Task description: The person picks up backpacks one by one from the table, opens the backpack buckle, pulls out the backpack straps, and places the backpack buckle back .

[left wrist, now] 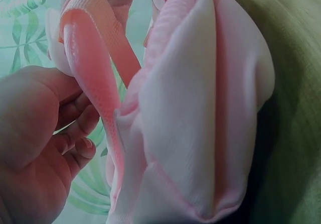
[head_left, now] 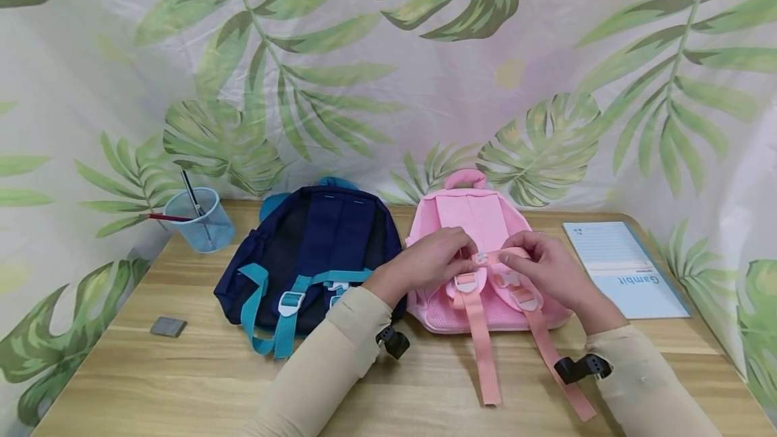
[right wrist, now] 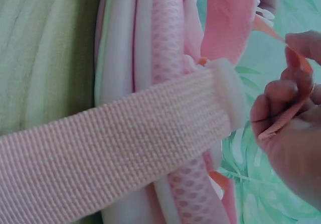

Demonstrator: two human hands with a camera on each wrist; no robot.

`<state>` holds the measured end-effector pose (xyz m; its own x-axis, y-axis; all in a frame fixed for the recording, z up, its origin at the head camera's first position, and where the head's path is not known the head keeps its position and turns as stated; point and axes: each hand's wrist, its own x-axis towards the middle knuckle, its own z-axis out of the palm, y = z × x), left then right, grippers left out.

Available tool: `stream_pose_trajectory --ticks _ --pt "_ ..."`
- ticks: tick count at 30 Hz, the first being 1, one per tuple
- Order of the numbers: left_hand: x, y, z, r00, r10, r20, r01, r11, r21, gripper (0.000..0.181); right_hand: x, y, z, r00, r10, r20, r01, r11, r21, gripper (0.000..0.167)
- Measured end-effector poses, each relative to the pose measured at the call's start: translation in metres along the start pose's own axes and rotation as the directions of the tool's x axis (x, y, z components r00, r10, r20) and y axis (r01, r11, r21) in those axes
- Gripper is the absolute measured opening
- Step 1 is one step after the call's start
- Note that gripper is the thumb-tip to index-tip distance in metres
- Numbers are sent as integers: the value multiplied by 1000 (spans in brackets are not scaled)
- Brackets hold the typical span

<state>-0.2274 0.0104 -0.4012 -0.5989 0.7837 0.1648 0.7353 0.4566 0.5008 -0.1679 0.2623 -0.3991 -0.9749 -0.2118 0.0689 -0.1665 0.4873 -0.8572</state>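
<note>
Standing toward the left of the wooden table, a blue cup holds pens; nearer lies a small grey block. Next comes a navy backpack with teal straps. The left hand pinches a white buckle between thumb and forefinger, whose tips the left wrist view hides; its other fingers curl loosely. The pink backpack lies just beside the navy one, beneath both hands, orange webbing tails trailing toward the near edge. The right hand pinches the buckle's orange strap between thumb and forefinger, remaining fingers bent around its loose end. Farthest right lies a pale-blue notebook.
</note>
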Motion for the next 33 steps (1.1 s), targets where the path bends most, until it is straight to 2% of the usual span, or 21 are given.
stream_pose_trajectory --ticks 6,11,17,20,27,33 --pt "0 -1 1 1000 7 -7 -7 1000 2 18 3 -2 -3 994 111 20 -109 991 -73 26" --pt "0 -1 2 1000 8 -16 -8 1000 -9 19 6 -1 0 981 183 62 -182 983 -19 30" --pt "0 -3 3 999 26 -36 -27 1000 -15 20 8 -3 5 976 200 84 -210 967 143 32" --pt "0 -5 3 998 44 -52 -46 999 -23 20 8 -4 8 974 211 86 -223 958 182 33" --pt "0 -7 3 996 53 -66 -56 997 -49 20 10 -5 11 965 248 84 -260 944 202 32" --pt "0 -7 4 996 47 -69 -51 997 -55 21 11 -6 12 967 244 80 -254 951 175 32"
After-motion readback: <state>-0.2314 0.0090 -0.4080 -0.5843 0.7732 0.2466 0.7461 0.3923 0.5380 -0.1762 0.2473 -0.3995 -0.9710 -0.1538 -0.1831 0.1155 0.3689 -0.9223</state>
